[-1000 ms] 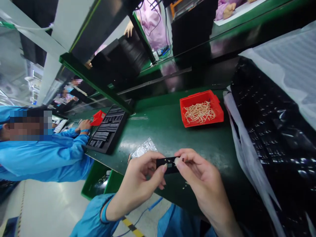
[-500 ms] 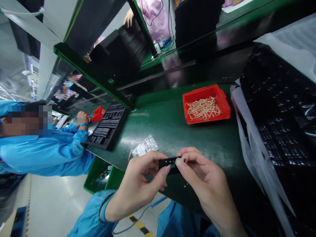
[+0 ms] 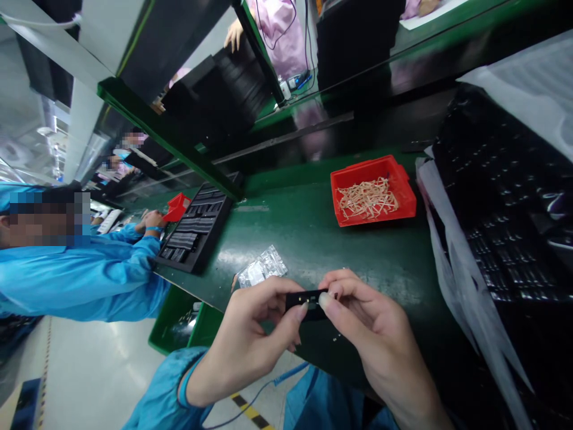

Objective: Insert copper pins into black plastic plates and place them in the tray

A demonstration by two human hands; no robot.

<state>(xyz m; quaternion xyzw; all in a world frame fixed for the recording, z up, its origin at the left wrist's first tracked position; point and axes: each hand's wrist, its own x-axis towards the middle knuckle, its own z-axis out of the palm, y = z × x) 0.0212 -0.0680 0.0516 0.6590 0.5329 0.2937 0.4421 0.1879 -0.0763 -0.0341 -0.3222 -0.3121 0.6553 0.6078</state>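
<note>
Fingers (image 3: 299, 312) grip a black part (image 3: 308, 303) above the green bench (image 3: 286, 221).

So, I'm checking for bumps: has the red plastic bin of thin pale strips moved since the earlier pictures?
No. The red plastic bin sits in the same place relative to the slanting green post; only the view shifted.

Green bench (image 3: 299, 224): glossy top
Red bin (image 3: 405, 200): open, towards the back
Silvery packet (image 3: 268, 263): crinkled, near the front edge
Black tray (image 3: 206, 248): over to the left
Shiny black plastic (image 3: 501, 179): right-hand side
</note>
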